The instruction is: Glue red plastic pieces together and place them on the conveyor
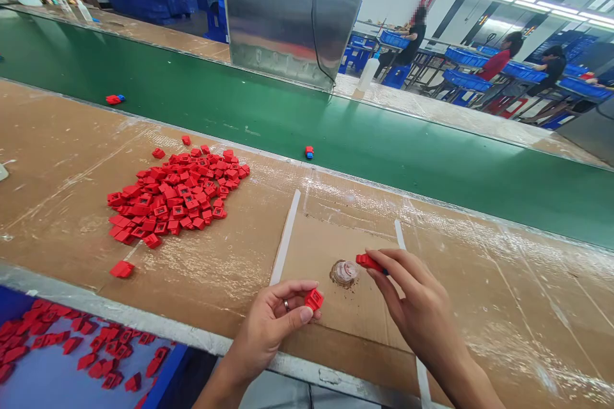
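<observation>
My left hand [268,332] pinches a small square red plastic part [314,299] between thumb and fingertips, above a cardboard sheet [330,313]. My right hand [412,294] holds a slim red plastic piece [369,262] with a dark blue end, close beside a round dish smeared with brownish grease [344,273]. The piece's tip is just next to the dish's rim. A loose heap of similar red square parts [175,195] lies on the bench to the left of my hands.
A green conveyor belt [288,115] runs behind the film-covered bench, carrying small red-and-blue assembled pieces [309,152]. At lower left, a blue tray [71,351] holds scattered red parts. A metal panel [288,13] stands beyond the belt, and several co-workers sit at far benches with blue crates.
</observation>
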Motion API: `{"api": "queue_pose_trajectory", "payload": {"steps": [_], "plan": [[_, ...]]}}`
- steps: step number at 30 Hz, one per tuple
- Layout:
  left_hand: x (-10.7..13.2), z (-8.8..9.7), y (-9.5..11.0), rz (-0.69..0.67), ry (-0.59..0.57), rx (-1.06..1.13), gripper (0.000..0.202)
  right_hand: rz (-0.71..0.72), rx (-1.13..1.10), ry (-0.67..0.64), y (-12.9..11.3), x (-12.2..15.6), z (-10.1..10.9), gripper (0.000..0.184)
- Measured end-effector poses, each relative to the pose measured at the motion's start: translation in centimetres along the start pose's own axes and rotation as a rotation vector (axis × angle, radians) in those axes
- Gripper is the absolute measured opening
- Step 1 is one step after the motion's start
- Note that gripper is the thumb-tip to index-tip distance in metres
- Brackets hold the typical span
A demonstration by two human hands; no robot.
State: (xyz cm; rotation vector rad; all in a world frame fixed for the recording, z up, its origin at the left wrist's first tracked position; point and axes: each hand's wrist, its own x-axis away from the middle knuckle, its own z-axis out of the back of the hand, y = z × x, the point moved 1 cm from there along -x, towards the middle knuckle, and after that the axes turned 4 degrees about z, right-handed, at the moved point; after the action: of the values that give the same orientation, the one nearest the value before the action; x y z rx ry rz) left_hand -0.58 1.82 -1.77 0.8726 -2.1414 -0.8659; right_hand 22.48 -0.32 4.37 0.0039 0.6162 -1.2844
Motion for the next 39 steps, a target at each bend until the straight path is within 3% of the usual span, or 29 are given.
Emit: {"api": "queue_pose_trajectory", "payload": {"steps": [6, 12, 16, 24, 31, 39], "plan": [[0.0, -0.5, 0.2, 0.014, 0.015, 0.012, 0.031, -0.168, -0.190, 0.094, -1.8, 1.0, 0.0, 0.021], [0.0, -0.5, 0.2, 0.008, -0.012, -0.057, 0.032, -0.321, -0.480, 0.080, -5.1, 3.3, -2.5, 0.024], [0.0, -0.5, 0.2, 0.017, -0.033, -0.065, 0.032, -0.384, -0.599, 0.083, -6.1, 3.6, -3.5, 0.025], [0.2, -0.7, 0.3, 0.003, -0.038, -0.098, 0.030, -0.398, -0.640, 0.056, -6.0, 3.8, -3.9, 0.027], [0.2, -0.7, 0.1, -0.039, 0.022, -0.186, 0.028, -0.263, -0.521, 0.056, -5.9, 3.9, -4.2, 0.018], [0.4, -1.2, 0.1, -0.094, 0.023, -0.352, 0.015, -0.190, -0.573, -0.030, -5.8, 4.3, -4.7, 0.018]]}}
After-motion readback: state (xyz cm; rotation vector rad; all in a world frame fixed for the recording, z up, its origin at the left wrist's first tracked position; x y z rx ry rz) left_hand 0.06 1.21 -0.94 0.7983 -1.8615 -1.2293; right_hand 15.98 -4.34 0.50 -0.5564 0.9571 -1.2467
